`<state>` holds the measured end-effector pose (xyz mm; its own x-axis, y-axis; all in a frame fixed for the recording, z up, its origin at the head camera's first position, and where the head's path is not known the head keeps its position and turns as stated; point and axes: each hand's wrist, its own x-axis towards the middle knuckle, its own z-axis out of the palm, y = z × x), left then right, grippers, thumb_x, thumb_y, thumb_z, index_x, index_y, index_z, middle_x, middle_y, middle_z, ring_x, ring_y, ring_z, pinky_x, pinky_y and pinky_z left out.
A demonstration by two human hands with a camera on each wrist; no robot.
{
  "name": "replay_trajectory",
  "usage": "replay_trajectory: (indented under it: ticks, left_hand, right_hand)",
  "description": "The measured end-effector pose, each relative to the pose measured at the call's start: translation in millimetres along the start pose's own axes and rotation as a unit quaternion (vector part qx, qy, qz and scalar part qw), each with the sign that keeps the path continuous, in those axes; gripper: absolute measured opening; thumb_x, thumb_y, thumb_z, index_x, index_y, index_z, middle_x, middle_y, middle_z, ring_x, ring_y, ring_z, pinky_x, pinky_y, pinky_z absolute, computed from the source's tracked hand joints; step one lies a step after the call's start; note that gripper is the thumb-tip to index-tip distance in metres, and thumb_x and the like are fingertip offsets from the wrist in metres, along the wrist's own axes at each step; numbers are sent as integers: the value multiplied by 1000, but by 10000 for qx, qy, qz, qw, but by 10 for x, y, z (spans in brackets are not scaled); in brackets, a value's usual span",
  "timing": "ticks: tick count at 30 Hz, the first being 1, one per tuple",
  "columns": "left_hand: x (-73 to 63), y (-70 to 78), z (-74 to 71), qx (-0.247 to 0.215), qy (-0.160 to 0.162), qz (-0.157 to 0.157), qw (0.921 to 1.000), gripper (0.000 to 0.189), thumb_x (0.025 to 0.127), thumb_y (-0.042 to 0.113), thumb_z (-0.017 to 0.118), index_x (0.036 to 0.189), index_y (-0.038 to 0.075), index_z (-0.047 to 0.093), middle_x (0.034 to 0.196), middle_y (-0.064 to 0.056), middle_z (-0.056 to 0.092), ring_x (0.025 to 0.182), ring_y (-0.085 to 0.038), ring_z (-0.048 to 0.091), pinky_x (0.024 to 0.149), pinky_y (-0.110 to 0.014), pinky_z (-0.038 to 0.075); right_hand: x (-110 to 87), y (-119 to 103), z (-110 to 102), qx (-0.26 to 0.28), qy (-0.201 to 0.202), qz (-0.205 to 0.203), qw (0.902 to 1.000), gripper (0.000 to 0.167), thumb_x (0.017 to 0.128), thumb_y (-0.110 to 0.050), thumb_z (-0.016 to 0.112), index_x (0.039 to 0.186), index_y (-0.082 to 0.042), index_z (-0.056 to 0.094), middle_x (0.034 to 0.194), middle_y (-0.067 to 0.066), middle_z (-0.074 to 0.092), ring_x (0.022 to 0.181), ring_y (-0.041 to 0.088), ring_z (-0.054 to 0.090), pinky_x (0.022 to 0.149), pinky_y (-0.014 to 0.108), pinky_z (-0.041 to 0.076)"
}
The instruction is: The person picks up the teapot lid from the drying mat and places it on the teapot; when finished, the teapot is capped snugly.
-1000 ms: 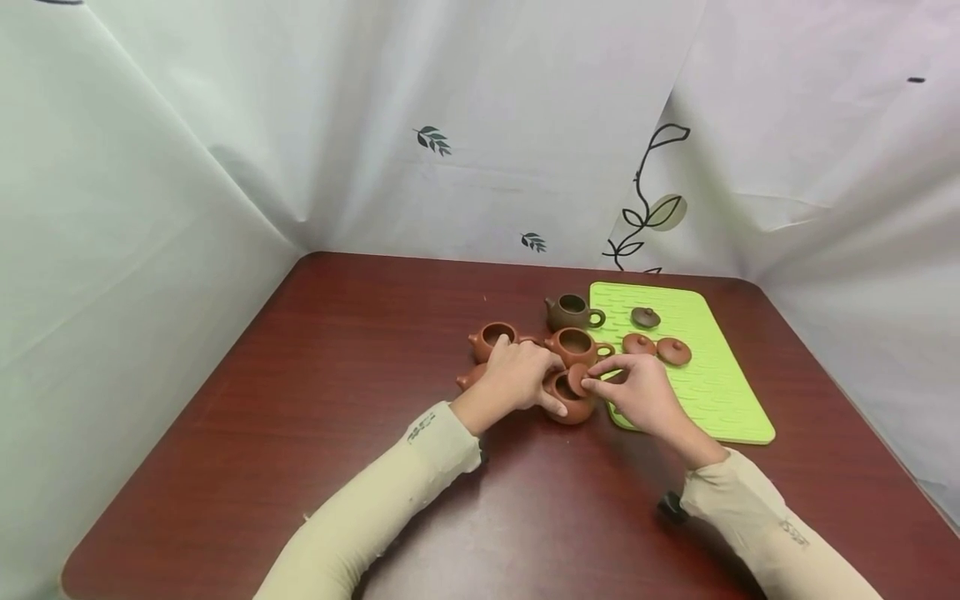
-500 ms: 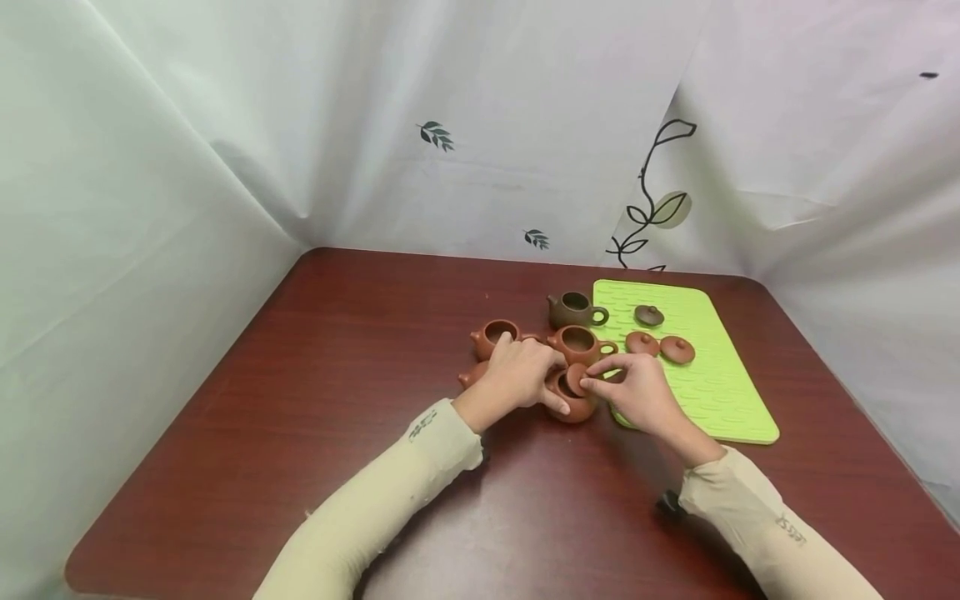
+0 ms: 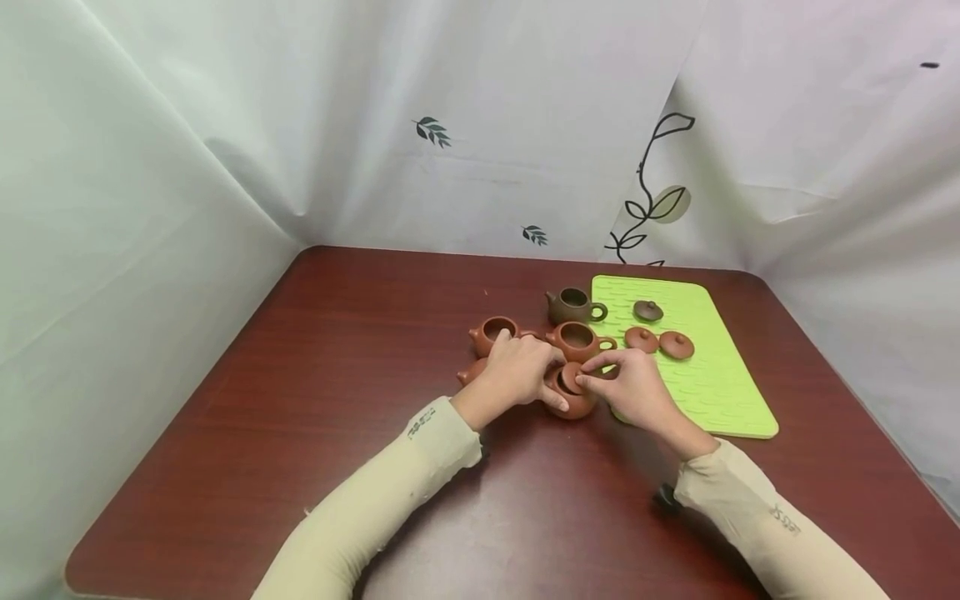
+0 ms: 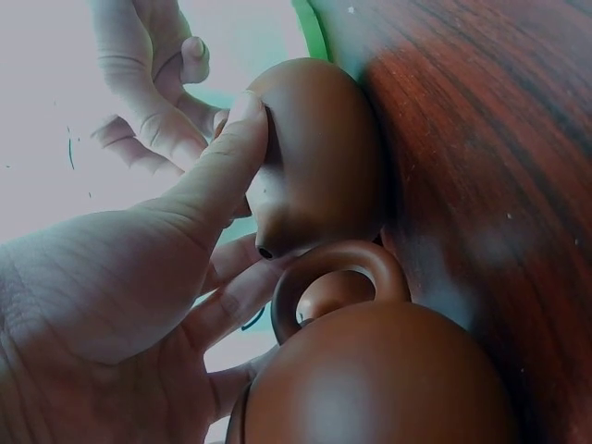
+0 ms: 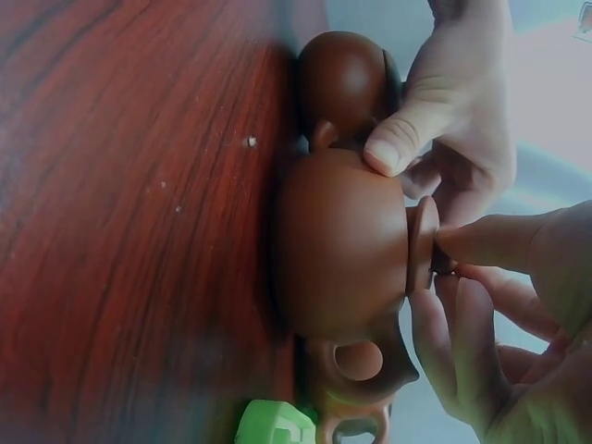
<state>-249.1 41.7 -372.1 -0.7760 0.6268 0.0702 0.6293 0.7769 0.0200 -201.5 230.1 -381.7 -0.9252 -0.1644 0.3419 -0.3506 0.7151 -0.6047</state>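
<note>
My left hand (image 3: 517,371) steadies a reddish-brown clay teapot (image 5: 342,240), its thumb on the near side by the rim and its fingers round the spout side. With thumb and fingertips, my right hand (image 3: 633,387) pinches the knob of a matching lid (image 5: 424,245). That lid sits at the teapot's mouth, slightly tilted, with a dark strip of the opening showing to its left in the head view. Just left of this pot, partly under my left hand, stands another reddish teapot (image 4: 388,379); its handle nears the held pot's spout.
Behind stand two uncovered reddish teapots, one at left (image 3: 483,344) and one at right (image 3: 574,353), and a dark brown teapot (image 3: 562,313). On the green mat (image 3: 720,408) at right lie a dark lid (image 3: 648,312) and two reddish lids (image 3: 641,340).
The lid has shifted slightly left and tipped flatter over the teapot's mouth, with my right hand moving along. My left hand keeps its hold. The head view has shifted a little.
</note>
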Motion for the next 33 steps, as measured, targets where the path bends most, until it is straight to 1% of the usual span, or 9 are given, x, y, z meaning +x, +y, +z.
replay_trajectory:
  ticks: [10,20,27,33]
  left_hand:
    - [-5,0,-4,-24,2,26,10000,67,66,72,75,122,37,69,113,12,70,99,-12,63,76,-39,37]
    - [-22,-5,-8,-86,32,-5,10000,65,66,72,75,121,37,70,112,12,70,99,-12,63,78,-40,37]
    - [-23,-8,12,-75,69,14,9999,65,66,73,75,121,39,70,111,13,71,99,-12,63,76,-39,37]
    - [-15,-11,7,-35,80,34,10000,64,66,73,75,120,39,70,111,12,71,99,-12,63,75,-39,37]
  right_hand:
    - [6,-25,12,12,-79,121,9999,8,81,-7,80,87,-3,77,76,5,71,59,11,60,53,25,44]
    - [8,-31,34,13,-104,143,9998,7,81,-7,79,86,-4,77,74,5,70,57,10,57,52,25,43]
    - [-1,-29,48,5,-71,136,9999,6,81,-8,80,85,-6,77,74,4,69,60,11,58,55,25,43]
    - [7,-15,65,-63,4,88,9999,6,80,-9,81,84,-7,77,75,2,70,61,10,57,57,25,43]
